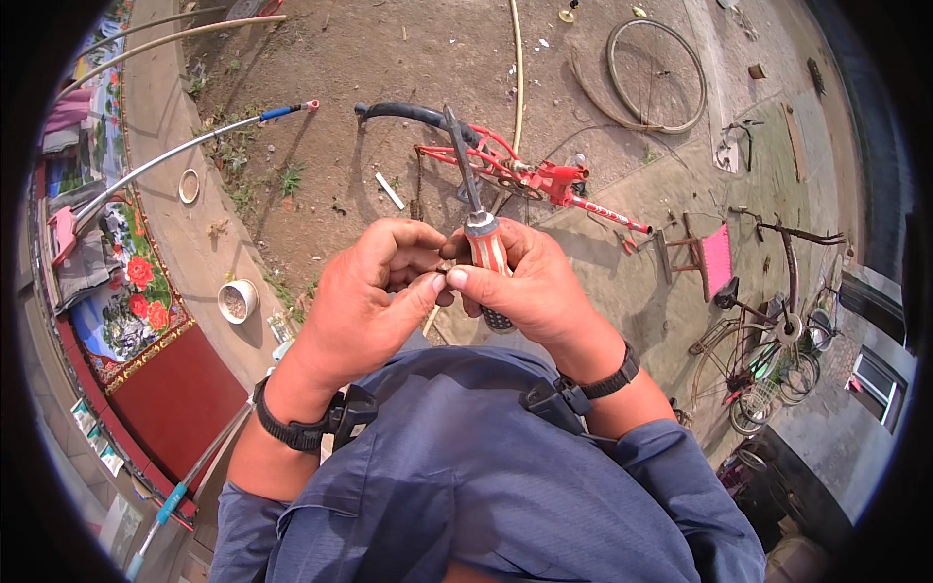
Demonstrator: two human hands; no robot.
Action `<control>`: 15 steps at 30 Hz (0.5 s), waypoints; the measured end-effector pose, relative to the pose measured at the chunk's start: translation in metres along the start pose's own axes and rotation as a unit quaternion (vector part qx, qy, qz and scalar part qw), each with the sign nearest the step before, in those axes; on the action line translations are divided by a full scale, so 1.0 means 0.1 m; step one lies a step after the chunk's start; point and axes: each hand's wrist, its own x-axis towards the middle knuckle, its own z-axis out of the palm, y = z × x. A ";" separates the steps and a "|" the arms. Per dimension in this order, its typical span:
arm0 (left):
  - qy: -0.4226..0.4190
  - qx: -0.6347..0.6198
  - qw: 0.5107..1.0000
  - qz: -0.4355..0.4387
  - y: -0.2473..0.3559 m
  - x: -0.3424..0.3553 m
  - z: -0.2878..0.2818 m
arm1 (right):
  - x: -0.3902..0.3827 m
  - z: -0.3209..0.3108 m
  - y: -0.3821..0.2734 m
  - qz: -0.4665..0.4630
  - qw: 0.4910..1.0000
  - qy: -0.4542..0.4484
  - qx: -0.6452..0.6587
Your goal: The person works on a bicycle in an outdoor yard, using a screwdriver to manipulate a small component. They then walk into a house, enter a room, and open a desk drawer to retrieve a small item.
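Both my hands meet in front of my body, thumbs nearly touching. My right hand (pixel 530 291) is closed around a screwdriver (pixel 488 245) with a red-and-white striped handle, its long dark blade pointing up and away. Its thumb and index finger also touch a tiny brownish part (pixel 444 268), too small to name. From the other side, my left hand (pixel 374 287) pinches that same part between thumb and fingertips, its other fingers curled. Beyond them a red bicycle frame (pixel 559 185) with a dark curved fender (pixel 413 112) is on the ground, apart from my hands.
A bicycle wheel rim (pixel 697 83) lies at the far right. A pink-topped stool (pixel 717 259) and several bicycle parts (pixel 777 335) are on the right. On the left are a white bucket (pixel 238 301) and a floral panel (pixel 136 287). A pale hose (pixel 517 78) runs away across the ground.
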 end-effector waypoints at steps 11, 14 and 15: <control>0.030 0.025 0.999 -0.004 -0.01 0.02 0.00 | 0.04 -0.04 -0.01 0.003 1.000 -0.020 0.022; 0.083 0.186 0.979 0.013 -0.03 0.02 -0.10 | 0.04 -0.04 0.00 0.005 0.999 0.015 0.036; 0.105 0.264 0.958 0.039 -0.06 0.06 -0.13 | 0.05 -0.04 -0.01 0.006 0.999 0.019 0.039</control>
